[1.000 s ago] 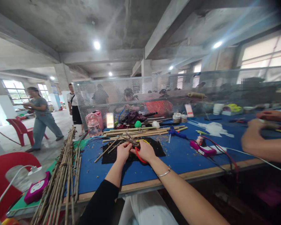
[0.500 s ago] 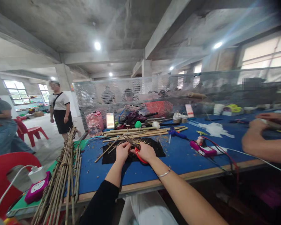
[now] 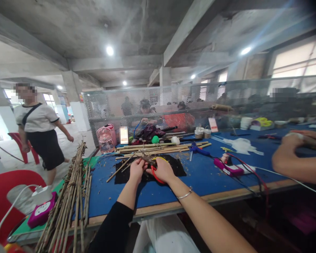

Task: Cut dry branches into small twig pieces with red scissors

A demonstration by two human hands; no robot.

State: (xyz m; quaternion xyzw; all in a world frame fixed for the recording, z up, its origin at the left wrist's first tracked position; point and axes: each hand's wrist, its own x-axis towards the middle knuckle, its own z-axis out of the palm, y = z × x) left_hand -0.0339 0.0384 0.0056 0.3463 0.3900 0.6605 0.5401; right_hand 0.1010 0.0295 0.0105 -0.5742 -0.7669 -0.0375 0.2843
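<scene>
My left hand is closed round a thin brown twig over a black cloth on the blue table. My right hand grips red-handled scissors, whose blades meet the twig just past my left fingers. Both hands touch each other above the cloth. Small wood chips lie scattered round them. A silver bangle sits on my right wrist.
A bundle of long sticks leans over the table's left end. Bamboo rods, a blue tool and a pink device with cables lie beyond. A co-worker's arm rests at right. A person walks at left near red chairs.
My hands stay at the twig, raised a little. The person in the white top has walked closer at the left; the person in grey has left the view.
</scene>
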